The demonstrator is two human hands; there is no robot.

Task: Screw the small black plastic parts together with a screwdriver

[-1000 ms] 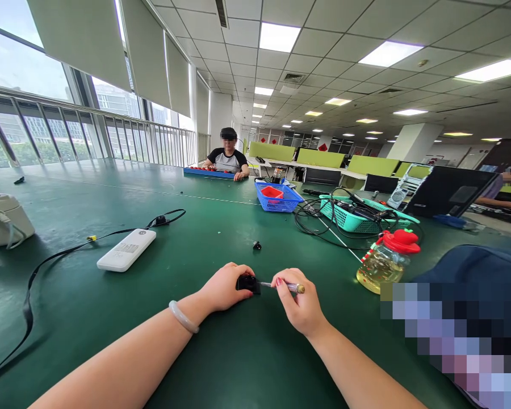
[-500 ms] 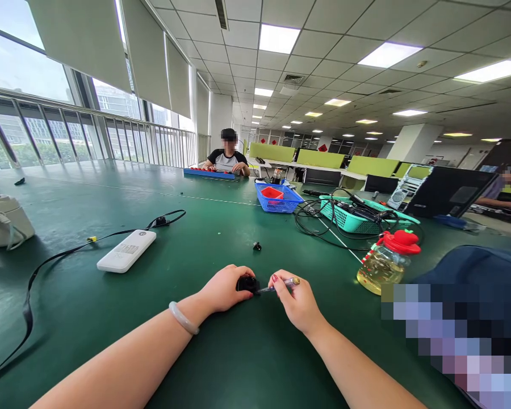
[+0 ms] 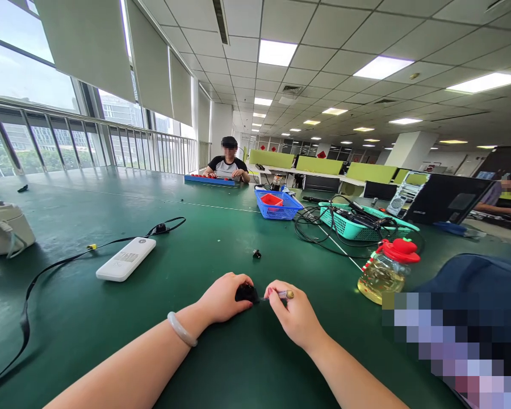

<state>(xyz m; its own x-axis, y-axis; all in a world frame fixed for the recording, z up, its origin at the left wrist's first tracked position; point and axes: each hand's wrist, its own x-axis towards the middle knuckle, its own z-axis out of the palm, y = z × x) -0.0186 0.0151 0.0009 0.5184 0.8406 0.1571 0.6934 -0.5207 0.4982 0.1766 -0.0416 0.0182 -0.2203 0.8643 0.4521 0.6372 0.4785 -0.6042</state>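
My left hand (image 3: 226, 298), with a pale bangle on its wrist, is closed around a small black part (image 3: 247, 293) on the green tabletop. The fingers cover much of this part, so its exact kind cannot be made out. In my right hand (image 3: 293, 309) a slim screwdriver (image 3: 284, 295) with a gold-coloured end is pinched between thumb and fingers. Its thin shaft points left and its tip meets the right side of the black part. Just beyond my hands lies another small black piece (image 3: 256, 254).
A white power bank (image 3: 126, 259) and a black strap (image 3: 46, 267) lie left. Ahead are a blue basket (image 3: 278, 211) and a teal basket (image 3: 351, 228) with cables. A red-lidded jar (image 3: 385, 272) and a dark blue cloth item (image 3: 472, 278) stand right. A person (image 3: 228, 162) sits opposite.
The view has tilted up slightly, so everything sits a little lower. The screwdriver's handle lies a bit flatter and farther left, its tip still at the black part. My left hand keeps its hold.
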